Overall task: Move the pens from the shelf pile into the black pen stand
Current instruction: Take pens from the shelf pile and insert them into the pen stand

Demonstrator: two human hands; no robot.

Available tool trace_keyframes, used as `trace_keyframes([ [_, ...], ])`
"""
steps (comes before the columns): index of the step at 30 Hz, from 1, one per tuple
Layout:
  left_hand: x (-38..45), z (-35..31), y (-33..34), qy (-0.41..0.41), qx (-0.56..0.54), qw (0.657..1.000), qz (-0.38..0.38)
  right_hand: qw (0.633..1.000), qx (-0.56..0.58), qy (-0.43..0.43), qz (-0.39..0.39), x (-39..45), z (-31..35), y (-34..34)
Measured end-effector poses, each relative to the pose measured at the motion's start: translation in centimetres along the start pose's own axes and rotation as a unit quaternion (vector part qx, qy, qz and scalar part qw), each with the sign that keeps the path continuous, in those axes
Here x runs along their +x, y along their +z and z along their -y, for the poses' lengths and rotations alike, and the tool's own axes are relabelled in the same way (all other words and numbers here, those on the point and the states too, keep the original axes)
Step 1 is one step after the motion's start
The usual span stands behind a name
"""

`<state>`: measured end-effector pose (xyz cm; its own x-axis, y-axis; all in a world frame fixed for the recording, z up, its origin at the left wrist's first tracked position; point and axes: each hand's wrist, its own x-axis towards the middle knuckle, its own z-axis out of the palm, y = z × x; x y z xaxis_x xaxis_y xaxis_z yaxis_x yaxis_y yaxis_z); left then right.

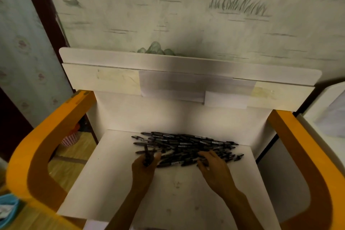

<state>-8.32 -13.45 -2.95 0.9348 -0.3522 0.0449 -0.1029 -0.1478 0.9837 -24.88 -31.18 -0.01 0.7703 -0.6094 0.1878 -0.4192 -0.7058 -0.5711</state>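
On a white shelf (115, 177), my left hand (144, 169) grips a few pens while my right hand (214, 166) rests, fingers spread, on the pile (186, 145) lying left-right just beyond; no stand visible.

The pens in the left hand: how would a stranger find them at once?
Find the white shelf between two orange arms. At the pen pile's left edge, the left hand grips a few pens. Only they point upward, lifted off the pile.
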Motion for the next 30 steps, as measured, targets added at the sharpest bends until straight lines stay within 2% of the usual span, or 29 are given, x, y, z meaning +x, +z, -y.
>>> trace_keyframes([
  [2, 0.6, -0.2, 0.2, -0.001, 0.016, 1.0, -0.016, 1.0, -0.004, 0.003, -0.003, 0.0, -0.1, -0.2],
  [4, 1.0, -0.2, 0.6, 0.042, 0.119, 0.991, 0.04, 1.0, -0.013, 0.011, 0.002, 0.1, -0.2, -0.2],
  [6, 0.7, -1.1, 1.1, 0.107, 0.268, 0.95, 0.12, 1.0, -0.018, 0.015, 0.008, 0.2, -0.2, -0.3],
  [8, 0.6, -1.4, 1.7, 0.171, 0.362, 0.902, 0.159, 1.0, -0.015, 0.012, 0.006, 0.3, -0.1, -0.3],
  [12, 0.8, -1.7, 3.1, 0.224, 0.404, 0.869, 0.178, 1.0, -0.026, 0.006, 0.009, 0.8, 0.1, -0.4],
  [17, 1.3, -1.4, 4.0, 0.239, 0.474, 0.823, 0.202, 0.999, -0.042, -0.002, 0.006, 1.1, 0.1, -0.7],
  [23, 1.9, -0.6, 4.4, 0.318, 0.478, 0.79, 0.216, 0.999, -0.049, -0.001, 0.009, 1.0, -0.4, -1.4],
  [24, 1.9, -0.1, 4.4, 0.331, 0.473, 0.786, 0.219, 0.999, -0.051, 0.0, 0.009, 1.0, -0.4, -1.6],
  [26, 1.7, 0.3, 4.1, 0.313, 0.452, 0.801, 0.236, 0.999, -0.054, 0.003, 0.005, 1.2, -0.4, -1.9],
  [30, 1.1, 0.4, 2.8, 0.262, 0.351, 0.881, 0.182, 0.998, -0.055, 0.005, -0.004, 1.6, -0.3, -2.2],
])
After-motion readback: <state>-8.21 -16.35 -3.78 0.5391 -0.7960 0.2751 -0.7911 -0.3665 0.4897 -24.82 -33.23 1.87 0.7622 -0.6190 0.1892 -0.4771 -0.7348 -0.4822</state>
